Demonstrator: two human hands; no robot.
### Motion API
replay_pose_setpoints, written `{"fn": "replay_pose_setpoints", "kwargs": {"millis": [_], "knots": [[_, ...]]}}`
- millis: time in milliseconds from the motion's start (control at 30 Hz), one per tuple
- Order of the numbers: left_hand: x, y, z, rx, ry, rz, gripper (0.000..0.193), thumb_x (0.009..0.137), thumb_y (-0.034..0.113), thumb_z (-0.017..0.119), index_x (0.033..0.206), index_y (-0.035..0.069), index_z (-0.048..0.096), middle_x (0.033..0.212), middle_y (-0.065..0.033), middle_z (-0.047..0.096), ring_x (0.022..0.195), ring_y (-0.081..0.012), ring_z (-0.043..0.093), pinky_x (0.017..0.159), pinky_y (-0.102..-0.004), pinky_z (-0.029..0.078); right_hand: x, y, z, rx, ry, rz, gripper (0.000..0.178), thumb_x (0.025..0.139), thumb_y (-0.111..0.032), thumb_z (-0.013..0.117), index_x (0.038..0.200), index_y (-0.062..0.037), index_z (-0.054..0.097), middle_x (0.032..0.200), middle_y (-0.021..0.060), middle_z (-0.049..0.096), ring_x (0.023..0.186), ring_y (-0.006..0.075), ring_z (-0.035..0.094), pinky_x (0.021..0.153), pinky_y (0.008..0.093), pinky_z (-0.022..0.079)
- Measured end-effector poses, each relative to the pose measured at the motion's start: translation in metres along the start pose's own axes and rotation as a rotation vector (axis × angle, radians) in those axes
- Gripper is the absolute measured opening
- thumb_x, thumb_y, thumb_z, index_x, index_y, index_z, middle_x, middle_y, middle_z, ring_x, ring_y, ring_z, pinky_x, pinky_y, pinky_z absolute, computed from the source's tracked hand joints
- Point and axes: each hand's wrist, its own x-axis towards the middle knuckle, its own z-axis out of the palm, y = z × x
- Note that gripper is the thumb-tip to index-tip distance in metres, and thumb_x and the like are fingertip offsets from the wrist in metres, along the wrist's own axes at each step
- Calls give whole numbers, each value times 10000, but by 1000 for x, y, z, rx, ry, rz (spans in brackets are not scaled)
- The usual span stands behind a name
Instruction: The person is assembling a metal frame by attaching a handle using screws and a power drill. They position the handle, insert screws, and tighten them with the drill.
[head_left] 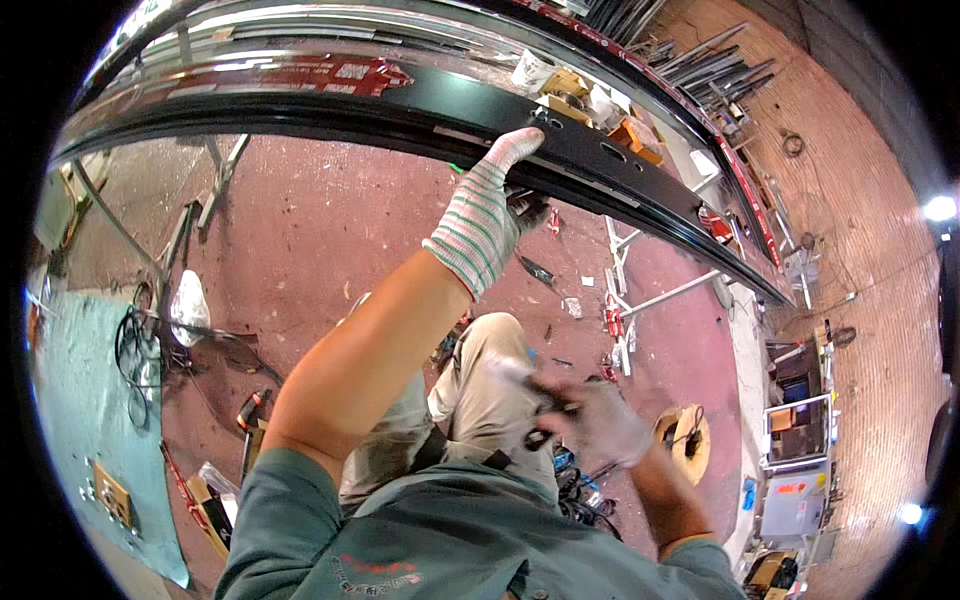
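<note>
**Hold the long black frame steady**

The left hand (478,222), in a striped glove, presses flat on the black metal frame (590,160) lying across stands, fingers together. The right hand (590,420) is blurred near the lap, closed on something small and dark. A firm press stops wobbling.

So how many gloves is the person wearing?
2. The left glove rests on the black frame up top; the right glove, blurred, is low near the lap.
</note>
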Motion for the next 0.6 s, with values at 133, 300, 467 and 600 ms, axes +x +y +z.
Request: {"fn": "replay_pose_setpoints", "kwargs": {"millis": [133,300,467,600], "knots": [[-1,2,-1,-18,-25,-33,450,764,383,794,1070,112,605,987,-79,600,923,-243,589,815,-446,519,-34,-65,-82,278,421,-160,673,815,-219,800,1395,-13,530,1051,97,718,880,163,684,796,312,547],[0,1,0,-39,-3,-42,524,735,369,814,1110,93,573,1035,-117,578,971,-282,573,872,-465,505,18,-144,-169,-145,917,-520,568,823,-357,787,1265,-29,650,1033,101,720,918,127,672,819,235,533],[3,2,0,-78,-14,-49,527,725,364,822,1103,85,583,1034,-112,584,964,-285,572,893,-468,497,117,-177,-182,-161,960,-300,640,758,-415,846,1237,-32,664,1128,163,715,998,185,680,936,321,512],[6,-3,3,-123,9,-49,524,711,361,827,1092,78,605,1040,-118,611,969,-283,572,905,-470,490,174,-171,-174,-33,848,-279,822,680,-527,864,1297,-36,630,1148,172,707,1059,246,670,963,343,492]]}}
